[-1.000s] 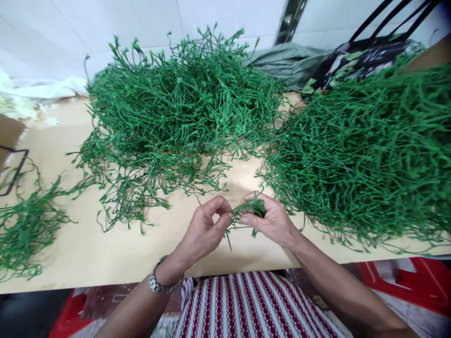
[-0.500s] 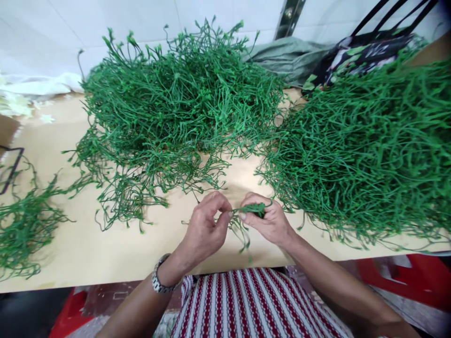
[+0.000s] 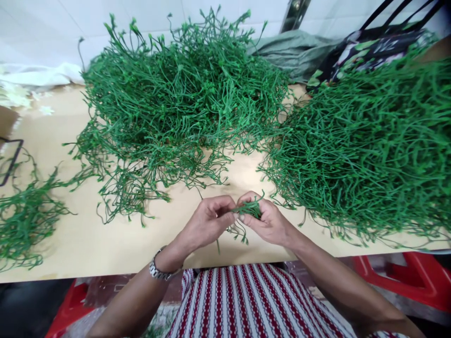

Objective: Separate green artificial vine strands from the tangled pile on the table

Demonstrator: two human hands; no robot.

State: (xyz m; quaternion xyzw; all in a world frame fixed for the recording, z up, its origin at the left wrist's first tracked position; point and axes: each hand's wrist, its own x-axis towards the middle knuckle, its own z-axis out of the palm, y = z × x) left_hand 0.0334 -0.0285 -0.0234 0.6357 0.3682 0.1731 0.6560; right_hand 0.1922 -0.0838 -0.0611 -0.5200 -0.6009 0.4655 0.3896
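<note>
Near the table's front edge, my left hand, with a metal watch on its wrist, is pinched on thin green stems. Against its fingertips, my right hand closes round a small bunch of green stems. A few loose stem ends hang below the fingers. Behind both hands lies a large heap of green plastic-looking stems with small buds at the tips. Another big heap is just right of my right hand.
A smaller pile of stems lies at the left on the pale table. White flower pieces and a black wire frame are farther left. Red stools stand below the front edge.
My left hand has moved slightly right and closer to my right hand, so their fingertips now meet. The whole view has shifted a little.
</note>
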